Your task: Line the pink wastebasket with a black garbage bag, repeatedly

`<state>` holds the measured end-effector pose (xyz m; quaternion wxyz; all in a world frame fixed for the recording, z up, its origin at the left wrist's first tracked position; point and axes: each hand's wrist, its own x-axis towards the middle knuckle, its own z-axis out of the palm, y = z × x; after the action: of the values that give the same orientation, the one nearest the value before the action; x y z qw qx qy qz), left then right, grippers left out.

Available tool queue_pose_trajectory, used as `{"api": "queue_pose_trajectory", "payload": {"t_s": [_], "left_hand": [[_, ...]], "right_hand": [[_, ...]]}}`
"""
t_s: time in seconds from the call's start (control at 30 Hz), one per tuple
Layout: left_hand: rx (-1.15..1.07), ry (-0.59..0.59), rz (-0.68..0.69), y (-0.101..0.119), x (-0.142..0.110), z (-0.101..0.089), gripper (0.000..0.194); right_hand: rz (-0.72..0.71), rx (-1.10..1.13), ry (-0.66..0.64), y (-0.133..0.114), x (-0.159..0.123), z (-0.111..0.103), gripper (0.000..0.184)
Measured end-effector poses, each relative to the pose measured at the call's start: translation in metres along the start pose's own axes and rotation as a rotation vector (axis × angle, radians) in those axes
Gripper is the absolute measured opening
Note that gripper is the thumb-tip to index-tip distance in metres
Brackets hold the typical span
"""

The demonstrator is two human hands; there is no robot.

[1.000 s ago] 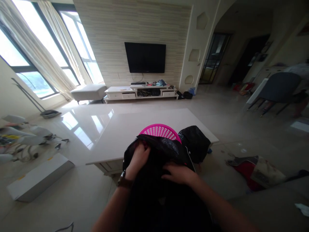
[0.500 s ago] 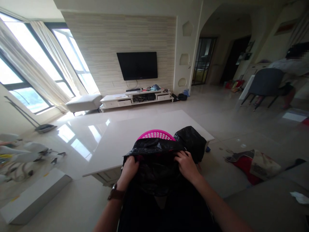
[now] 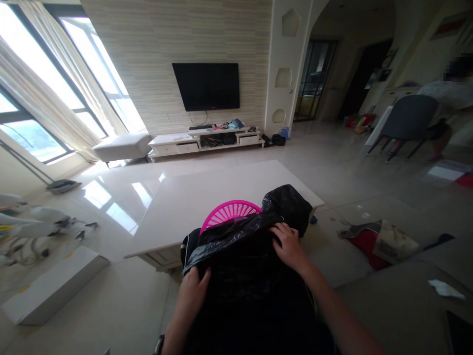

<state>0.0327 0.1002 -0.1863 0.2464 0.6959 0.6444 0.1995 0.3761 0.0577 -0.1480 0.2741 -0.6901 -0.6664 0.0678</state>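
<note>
A shiny black plastic bag (image 3: 240, 256) spreads across my lap, its upper edge slanting up to the right. My left hand (image 3: 192, 291) grips the bag's left edge, thumb and fingers pinched on the film. Higher up, my right hand (image 3: 288, 244) is closed on the right part of the edge. Just behind the bag, a pink plastic basket (image 3: 231, 211) shows its slotted rim; its lower part is hidden. Another black bundle (image 3: 288, 204), apparently plastic too, sits at the basket's right on the table corner.
A low white table (image 3: 221, 182) stands in front of me. A long pale box (image 3: 55, 286) lies on the floor at left. Right are a red and beige bag (image 3: 384, 244) and a crumpled tissue (image 3: 446, 289). Farther back, a person (image 3: 453, 93) is near a grey chair (image 3: 412, 118).
My left hand has moved down and toward me with the bag's left edge, so the edge now slants. More of the basket shows. The view has tipped slightly downward.
</note>
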Motion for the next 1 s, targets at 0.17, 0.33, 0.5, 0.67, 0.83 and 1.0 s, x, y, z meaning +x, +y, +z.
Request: {"api": "queue_pose_trajectory", "payload": {"t_s": [0.17,0.33,0.5,0.67,0.83,1.0], "left_hand": [[0.073,-0.022,0.063,0.029,-0.004,-0.049,0.049],[-0.226,0.003,0.29,0.044,0.027,-0.054,0.051],[-0.225,0.118,0.4,0.05,0.063,-0.042,0.053],[-0.176,0.138,0.394,0.054,0.087,-0.03,0.061],[-0.222,0.047,0.326,0.054,0.109,-0.02,0.066],[-0.365,-0.045,0.285,0.049,0.121,-0.02,0.048]], "right_hand": [[-0.011,0.033,0.032,-0.008,-0.001,-0.008,0.045],[-0.099,0.138,0.02,-0.016,0.021,-0.01,0.053],[-0.106,0.113,-0.049,-0.024,0.052,-0.011,0.058],[-0.109,0.093,-0.093,-0.03,0.083,-0.007,0.058],[-0.052,0.101,-0.094,-0.025,0.112,0.01,0.054],[0.034,0.309,-0.172,-0.007,0.129,0.032,0.053]]}}
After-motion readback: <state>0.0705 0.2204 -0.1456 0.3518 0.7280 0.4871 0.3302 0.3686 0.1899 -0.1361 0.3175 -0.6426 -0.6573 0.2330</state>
